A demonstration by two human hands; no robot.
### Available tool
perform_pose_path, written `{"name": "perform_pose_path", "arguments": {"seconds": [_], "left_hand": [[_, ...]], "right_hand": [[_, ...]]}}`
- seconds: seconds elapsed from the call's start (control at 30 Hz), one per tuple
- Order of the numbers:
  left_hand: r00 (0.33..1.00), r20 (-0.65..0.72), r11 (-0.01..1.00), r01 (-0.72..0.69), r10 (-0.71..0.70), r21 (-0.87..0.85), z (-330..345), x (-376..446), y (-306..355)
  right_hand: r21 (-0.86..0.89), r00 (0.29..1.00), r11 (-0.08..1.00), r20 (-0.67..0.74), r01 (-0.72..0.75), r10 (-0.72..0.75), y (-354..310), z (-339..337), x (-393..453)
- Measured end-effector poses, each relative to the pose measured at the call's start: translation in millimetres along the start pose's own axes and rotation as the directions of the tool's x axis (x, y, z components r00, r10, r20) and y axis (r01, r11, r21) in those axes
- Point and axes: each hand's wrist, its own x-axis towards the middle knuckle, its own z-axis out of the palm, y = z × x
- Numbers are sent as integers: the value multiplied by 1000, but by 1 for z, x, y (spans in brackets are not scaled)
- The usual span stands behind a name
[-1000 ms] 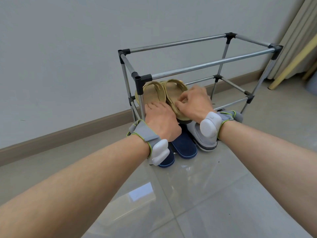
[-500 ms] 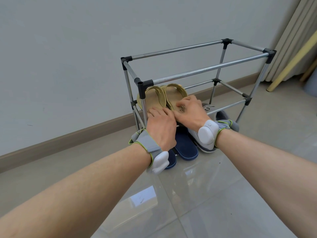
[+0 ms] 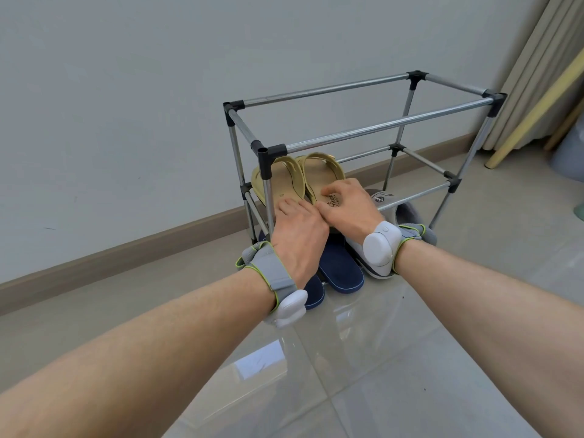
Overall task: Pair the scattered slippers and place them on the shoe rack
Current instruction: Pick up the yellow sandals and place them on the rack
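Tan slippers (image 3: 297,180) on rack (image 3: 388,126) mid tier, both hands' fingers (image 3: 286,206) flat on heels, ungripped

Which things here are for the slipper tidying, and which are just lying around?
For the job:
- silver metal tube shoe rack
- tan strapped sandals
- navy blue flat slippers
- grey and white fuzzy slippers
- left hand, right hand

Just lying around:
- beige pleated curtain
- pale yellow pole

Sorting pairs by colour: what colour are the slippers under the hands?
Tan, mustard-yellow slippers, clearest in the head view.
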Motion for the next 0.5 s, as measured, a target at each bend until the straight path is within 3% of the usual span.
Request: {"name": "perform_pose_path", "arguments": {"seconds": [0.1, 0.27, 0.4, 0.5], "left_hand": [[1000, 23, 1000, -9, 9, -6, -5, -1, -2], [996, -62, 996, -68, 64, -56, -7, -2, -4], [958, -246, 950, -206, 147, -236, -14, -9, 0], [906, -394, 908, -286, 153, -305, -20, -8, 3]], "right_hand": [[15, 1000, 1000, 0, 14, -15, 2, -1, -2], [36, 999, 999, 32, 18, -19, -2, -3, -4], [215, 988, 975, -131, -51, 81, -5, -14, -11], [283, 938, 953, -289, -109, 193, 6, -30, -12]]}}
